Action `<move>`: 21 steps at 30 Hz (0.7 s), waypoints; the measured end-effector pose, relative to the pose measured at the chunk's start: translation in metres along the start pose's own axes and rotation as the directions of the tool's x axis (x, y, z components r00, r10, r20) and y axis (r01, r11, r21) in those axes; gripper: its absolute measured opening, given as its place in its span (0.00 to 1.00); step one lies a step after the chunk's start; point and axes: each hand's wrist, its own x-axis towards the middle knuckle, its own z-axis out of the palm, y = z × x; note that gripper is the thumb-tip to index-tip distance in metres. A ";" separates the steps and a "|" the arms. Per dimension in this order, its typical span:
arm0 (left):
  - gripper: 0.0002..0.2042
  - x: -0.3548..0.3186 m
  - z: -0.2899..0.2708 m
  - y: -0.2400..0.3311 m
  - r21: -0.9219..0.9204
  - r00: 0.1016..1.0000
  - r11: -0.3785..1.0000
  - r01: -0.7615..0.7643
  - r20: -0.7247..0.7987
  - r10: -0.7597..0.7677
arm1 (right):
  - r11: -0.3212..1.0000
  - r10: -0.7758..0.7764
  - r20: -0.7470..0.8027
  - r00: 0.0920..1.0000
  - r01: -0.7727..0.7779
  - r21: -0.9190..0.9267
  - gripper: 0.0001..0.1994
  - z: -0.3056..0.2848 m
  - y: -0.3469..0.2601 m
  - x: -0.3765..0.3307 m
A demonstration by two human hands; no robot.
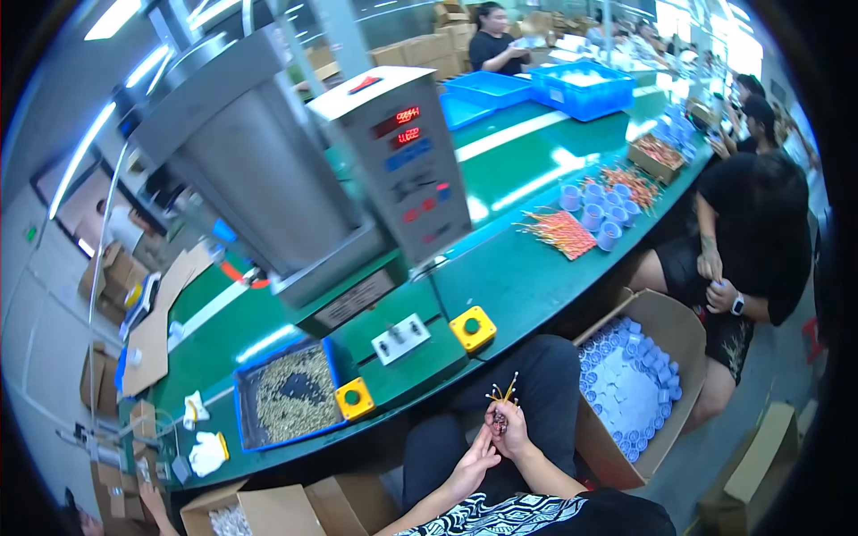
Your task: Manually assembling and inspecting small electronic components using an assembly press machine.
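Observation:
My right hand is closed round a small bundle of thin yellowish wires above my lap. Their pale tips fan out above the fist, and the darker lower ends show between the fingers. My left hand lies against it from the left, fingers stretched out and touching near the bundle's lower end. A cardboard box of blue-white plastic cups stands right of my knee. Beyond my hands, on the green bench, is a yellow box with a green push button.
A large metal machine with a red-digit display box stands on the bench. A blue tray of small pellets and white gloves lie left. Orange wires and cups lie farther right, near a seated person.

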 end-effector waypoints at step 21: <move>0.17 0.032 -0.132 0.041 0.670 0.911 0.722 0.170 -0.386 0.145 | 0.714 -0.671 -0.532 0.517 0.256 -0.652 0.16 -0.240 -0.580 0.288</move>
